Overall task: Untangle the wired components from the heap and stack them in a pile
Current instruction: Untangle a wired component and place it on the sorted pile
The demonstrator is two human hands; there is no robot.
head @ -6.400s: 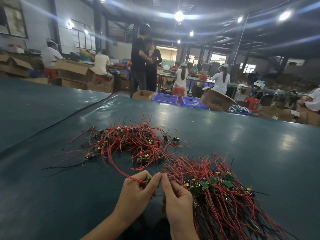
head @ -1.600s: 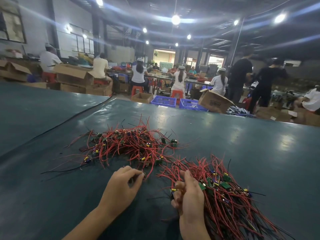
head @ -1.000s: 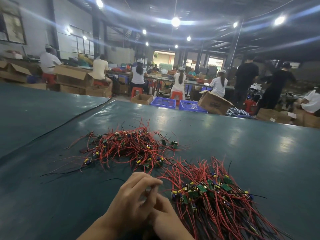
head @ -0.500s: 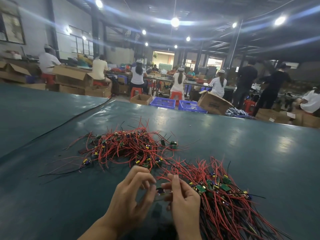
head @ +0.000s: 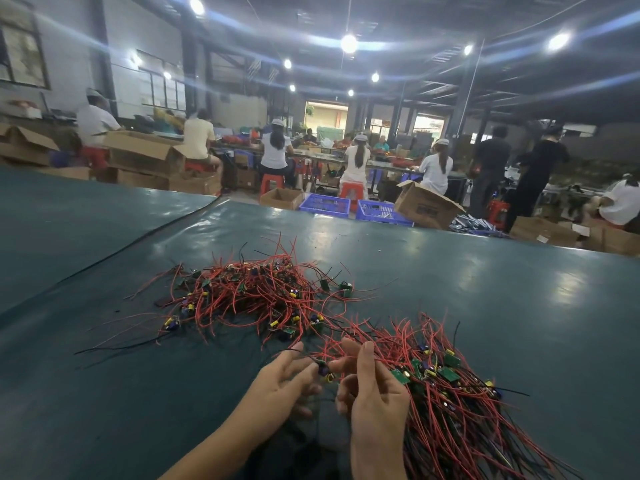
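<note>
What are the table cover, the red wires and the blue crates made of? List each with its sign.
The table cover looks like vinyl or rubber sheet, dark green, semi-gloss: it mirrors the ceiling lamps. The red wires seem plastic-insulated and smooth: they hold springy loops. The blue crates look like moulded plastic, by the uniform colour and lattice walls.

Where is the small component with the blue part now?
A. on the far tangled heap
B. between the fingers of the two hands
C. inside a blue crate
B: the component is pinched between the fingers of the left hand and the right hand, nearer than the tangled heap.
</note>
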